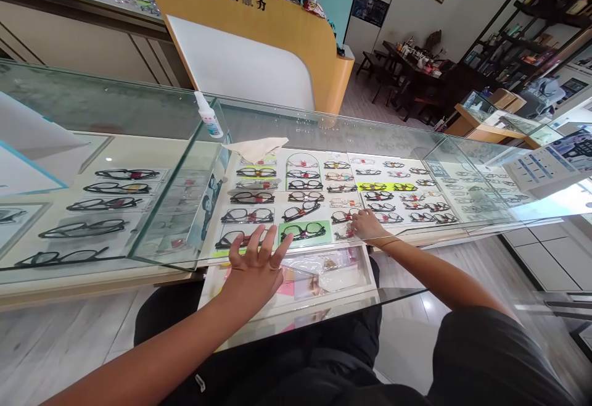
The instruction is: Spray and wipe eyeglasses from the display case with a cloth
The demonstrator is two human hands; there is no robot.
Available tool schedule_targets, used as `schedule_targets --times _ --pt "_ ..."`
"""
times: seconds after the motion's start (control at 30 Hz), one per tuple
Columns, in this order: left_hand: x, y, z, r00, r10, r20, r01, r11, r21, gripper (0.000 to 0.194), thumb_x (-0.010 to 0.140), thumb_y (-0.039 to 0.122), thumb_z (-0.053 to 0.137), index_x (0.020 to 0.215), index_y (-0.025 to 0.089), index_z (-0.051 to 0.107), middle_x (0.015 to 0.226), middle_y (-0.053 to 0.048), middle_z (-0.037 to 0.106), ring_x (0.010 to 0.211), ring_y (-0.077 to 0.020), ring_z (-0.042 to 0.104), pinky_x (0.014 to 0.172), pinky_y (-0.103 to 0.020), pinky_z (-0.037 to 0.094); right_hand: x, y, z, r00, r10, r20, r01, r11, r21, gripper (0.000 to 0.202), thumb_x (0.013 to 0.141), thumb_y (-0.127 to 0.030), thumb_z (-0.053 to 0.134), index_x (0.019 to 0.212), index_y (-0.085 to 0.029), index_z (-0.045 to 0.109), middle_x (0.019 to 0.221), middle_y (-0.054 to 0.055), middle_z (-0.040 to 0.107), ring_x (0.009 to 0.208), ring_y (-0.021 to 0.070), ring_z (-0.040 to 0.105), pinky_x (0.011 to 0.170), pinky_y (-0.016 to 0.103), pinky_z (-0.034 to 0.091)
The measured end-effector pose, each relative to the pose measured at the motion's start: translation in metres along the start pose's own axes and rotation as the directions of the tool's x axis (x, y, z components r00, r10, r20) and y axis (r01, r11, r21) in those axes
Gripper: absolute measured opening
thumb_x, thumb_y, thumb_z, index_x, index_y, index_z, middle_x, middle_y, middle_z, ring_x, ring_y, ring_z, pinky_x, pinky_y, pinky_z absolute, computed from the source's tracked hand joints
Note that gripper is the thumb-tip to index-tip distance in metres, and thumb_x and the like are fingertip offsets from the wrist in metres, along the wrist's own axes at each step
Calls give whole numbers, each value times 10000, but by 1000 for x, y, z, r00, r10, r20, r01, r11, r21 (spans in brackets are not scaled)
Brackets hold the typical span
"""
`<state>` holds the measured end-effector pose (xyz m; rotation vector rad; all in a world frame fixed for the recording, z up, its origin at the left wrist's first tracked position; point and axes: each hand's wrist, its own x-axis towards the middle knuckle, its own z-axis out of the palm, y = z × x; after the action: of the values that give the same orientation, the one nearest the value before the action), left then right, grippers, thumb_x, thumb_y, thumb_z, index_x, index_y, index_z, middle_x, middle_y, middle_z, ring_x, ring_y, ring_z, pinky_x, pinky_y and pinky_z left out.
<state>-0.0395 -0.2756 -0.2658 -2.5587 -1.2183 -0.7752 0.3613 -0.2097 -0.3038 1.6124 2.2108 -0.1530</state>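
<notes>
Four fingers of the left hand [256,270] fan apart over the near edge of the glass display case [176,190], beside the glasses on the green card [304,231], while the right hand's [366,226] fingers curl inward at the dark-rimmed glasses [343,216] in the front rows, though whether they pinch a frame, I cannot tell. Below the hands, a drawer [372,277] stands open with clear packets [312,263] inside; beyond the rows of frames, a beige cloth [258,148] and a white bottle [210,119] rest on the glass, before a yellow counter [282,20].
</notes>
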Motion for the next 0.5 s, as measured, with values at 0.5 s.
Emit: schedule_targets --times 0.5 --pt "1 -1 -4 999 33 14 -33 999 34 940 945 277 713 1768 234 261 1591 -271 567 1538 -453 477 1300 -678 168 18 -6 -13 1000 24 -17 -24 999 27 307 1074 -330 644 1291 -165 785 1439 136 755 1414 311 628 1239 522 422"
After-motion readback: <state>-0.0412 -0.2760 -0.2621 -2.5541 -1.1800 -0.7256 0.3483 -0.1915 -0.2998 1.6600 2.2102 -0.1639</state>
